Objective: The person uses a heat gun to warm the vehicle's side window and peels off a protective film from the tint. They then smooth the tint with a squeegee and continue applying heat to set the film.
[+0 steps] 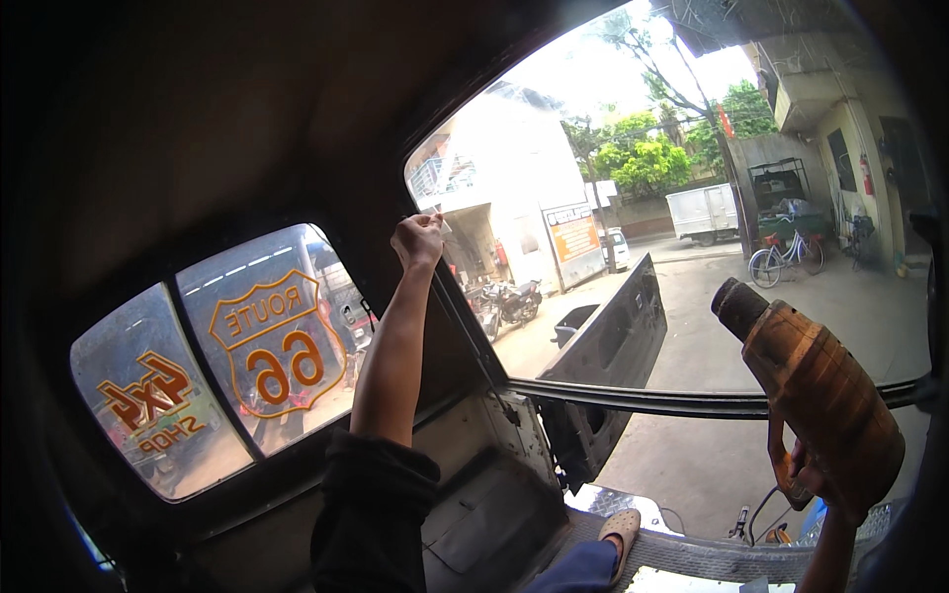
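Observation:
My left hand (417, 237) reaches up to the left edge of the large rear glass (474, 198), fingers pinched on a small pale piece (445, 228) too small to make out clearly. My right hand (813, 474) grips the handle of a worn orange-brown heat gun (820, 395) on the right, its dark nozzle pointing up and left toward the glass. Left of my forearm, a sliding side window (173, 425) carries orange decals.
The dark vehicle interior surrounds me. Below are a foot in a beige clog (621, 534), a ridged sill (712, 563) and a cable. Outside stand a dark tailgate (633, 326), motorcycles (509, 306), a bicycle (789, 259) and a white box truck (702, 212).

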Motion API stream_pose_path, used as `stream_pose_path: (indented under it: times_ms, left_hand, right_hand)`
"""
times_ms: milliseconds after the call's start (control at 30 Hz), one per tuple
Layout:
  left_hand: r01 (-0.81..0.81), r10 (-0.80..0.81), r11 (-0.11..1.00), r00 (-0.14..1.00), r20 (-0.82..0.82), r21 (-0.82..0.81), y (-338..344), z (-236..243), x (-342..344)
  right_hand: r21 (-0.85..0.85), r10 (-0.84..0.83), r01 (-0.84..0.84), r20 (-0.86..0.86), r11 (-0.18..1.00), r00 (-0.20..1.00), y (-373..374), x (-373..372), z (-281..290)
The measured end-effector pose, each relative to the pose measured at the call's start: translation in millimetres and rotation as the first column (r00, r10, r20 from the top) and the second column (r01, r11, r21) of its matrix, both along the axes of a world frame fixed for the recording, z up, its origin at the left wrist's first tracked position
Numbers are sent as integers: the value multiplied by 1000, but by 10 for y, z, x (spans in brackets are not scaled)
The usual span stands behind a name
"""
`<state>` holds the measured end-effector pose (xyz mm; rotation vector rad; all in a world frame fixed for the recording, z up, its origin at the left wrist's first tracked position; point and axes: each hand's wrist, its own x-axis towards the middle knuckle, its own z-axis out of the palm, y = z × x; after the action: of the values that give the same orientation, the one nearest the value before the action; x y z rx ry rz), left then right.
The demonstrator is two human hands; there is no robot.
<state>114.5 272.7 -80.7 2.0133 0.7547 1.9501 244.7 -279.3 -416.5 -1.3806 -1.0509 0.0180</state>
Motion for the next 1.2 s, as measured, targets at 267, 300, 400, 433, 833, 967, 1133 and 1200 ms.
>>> stream_pose_path:
  times_ms: [267, 300, 400, 433, 833, 967, 1133, 1200]
  left_hand:
    - [119, -105, 987, 987, 124, -113, -41, 37, 55]
    - [130, -118, 986, 986, 118, -107, -8, 49, 58]
    - [112, -110, 992, 993, 38, -57, 112, 81, 62]
    - [55, -55, 998, 998, 15, -15, 147, 89, 59]
    - [-113, 130, 976, 988, -85, 187, 376, 148, -94]
    - [-121, 155, 961, 980, -122, 247, 431, 195, -159]
    - [-131, 187, 946, 967, -171, 296, 337, 236, -263]
    - [-170, 238, 933, 953, -189, 319, 286, 246, -317]
  right_hand:
    - [0, -48, 48, -3, 999, 999, -155, 8, -86]
    - [-2, -52, 52, 0, 999, 999, -159, 9, -88]
    - [-13, -63, 63, 1, 998, 998, -127, 7, -101]
    - [-17, -63, 63, 2, 998, 998, -121, 6, -99]
    - [-104, -79, 79, 9, 991, 997, -17, 30, -61]
    - [-121, -84, 85, 11, 989, 996, 20, 29, -71]
    - [-139, -92, 93, 18, 986, 996, 17, 50, -60]
    - [-146, -95, 98, 24, 984, 995, 8, 65, -51]
